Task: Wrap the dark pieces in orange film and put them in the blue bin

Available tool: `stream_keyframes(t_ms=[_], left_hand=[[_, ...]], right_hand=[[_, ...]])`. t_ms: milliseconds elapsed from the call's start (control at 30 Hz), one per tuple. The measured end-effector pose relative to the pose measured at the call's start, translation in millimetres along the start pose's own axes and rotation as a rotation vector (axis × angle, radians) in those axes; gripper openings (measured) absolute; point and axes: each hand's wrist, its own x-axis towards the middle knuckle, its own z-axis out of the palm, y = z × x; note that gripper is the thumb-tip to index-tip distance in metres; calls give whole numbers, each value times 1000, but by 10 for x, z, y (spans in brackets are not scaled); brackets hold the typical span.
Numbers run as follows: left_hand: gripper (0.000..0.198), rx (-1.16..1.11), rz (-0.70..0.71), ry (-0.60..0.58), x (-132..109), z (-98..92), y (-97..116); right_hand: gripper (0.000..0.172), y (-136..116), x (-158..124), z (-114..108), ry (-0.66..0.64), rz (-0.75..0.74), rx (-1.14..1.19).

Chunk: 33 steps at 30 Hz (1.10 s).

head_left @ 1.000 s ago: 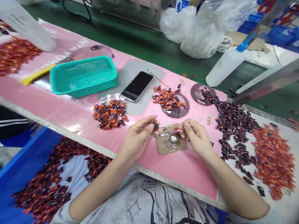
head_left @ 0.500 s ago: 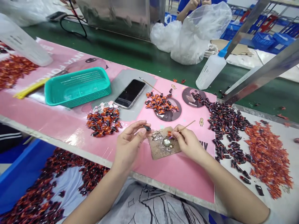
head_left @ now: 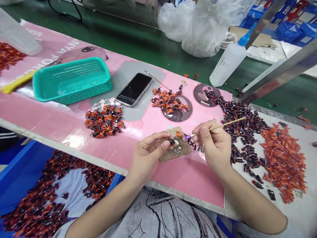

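Note:
My left hand (head_left: 146, 155) pinches a small black hollow piece (head_left: 170, 141) between thumb and fingers, above a brown cardboard square (head_left: 182, 151). A glossy wet patch covers the middle of the card. In my right hand (head_left: 214, 143) is a thin wooden stick (head_left: 231, 122), its purple tip pointing left toward the black piece. Just left of that tip, an orange star-shaped piece (head_left: 179, 133) shows over the card's far edge; whether the tip touches it, I cannot tell.
Black pieces (head_left: 247, 122) and orange star pieces (head_left: 284, 162) are heaped on the right. Joined orange-black pieces (head_left: 105, 122) lie left, near a phone (head_left: 135, 89) and green basket (head_left: 71, 94). A blue-capped bottle (head_left: 229, 62) stands by a metal post (head_left: 279, 71).
My right hand has drawn back to the right and turned the stick flatter, its tip now off the wet patch. My left hand has shifted right over the card with the black piece.

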Motion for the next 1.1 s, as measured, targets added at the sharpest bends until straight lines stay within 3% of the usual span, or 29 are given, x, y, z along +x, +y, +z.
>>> stream_keyframes(t_ms=[333, 500, 733, 967, 1100], left_hand=[[24, -78, -53, -91, -56, 98, -3], [24, -75, -83, -110, -64, 108, 17], [24, -64, -79, -125, -94, 128, 50], [14, 18, 18, -172, -238, 136, 98], [14, 58, 59, -162, -276, 145, 117]], right_hand=[[35, -45, -74, 26, 3, -191, -36], [32, -25, -83, 6, -37, -247, -93], [21, -92, -103, -40, -115, -437, -130], [23, -200, -169, -12, 58, -282, 56], [27, -190, -175, 25, 86, -202, 117]])
